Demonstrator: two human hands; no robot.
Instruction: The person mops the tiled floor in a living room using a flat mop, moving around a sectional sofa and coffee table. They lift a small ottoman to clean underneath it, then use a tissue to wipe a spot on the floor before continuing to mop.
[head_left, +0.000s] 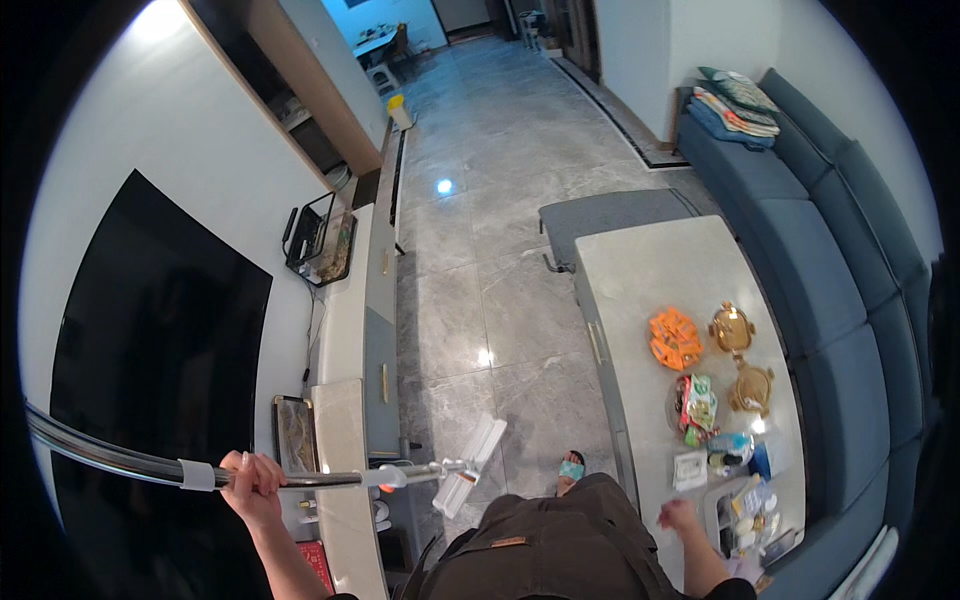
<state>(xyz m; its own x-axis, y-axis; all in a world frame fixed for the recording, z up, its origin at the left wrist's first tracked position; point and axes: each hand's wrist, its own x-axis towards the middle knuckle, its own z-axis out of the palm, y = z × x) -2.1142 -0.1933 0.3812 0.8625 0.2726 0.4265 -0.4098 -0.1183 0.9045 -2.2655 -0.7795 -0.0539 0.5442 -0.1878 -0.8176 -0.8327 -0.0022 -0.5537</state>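
Observation:
My left hand (253, 484) is wrapped around the metal pole (315, 480) of a flat mop, which it holds nearly level across the front of the television. At the pole's far end, the white mop head (470, 466) is tilted over the floor tiles by the TV cabinet; whether it touches them I cannot tell. My right hand (679, 516), slightly blurred, hangs with curled fingers and nothing visible in it. It is close to the edge of the coffee table (637, 277), near a white tray (716, 499) of small items.
Orange-wrapped snacks (675, 339), amber glass dishes (731, 328) and snack packets (697, 401) stand on the coffee table. A blue-grey sofa (817, 270) lines the right, and a grey bench (615, 217) stands beyond the table. Left are the television (165, 337), TV cabinet (341, 420) and a glass tank (330, 251).

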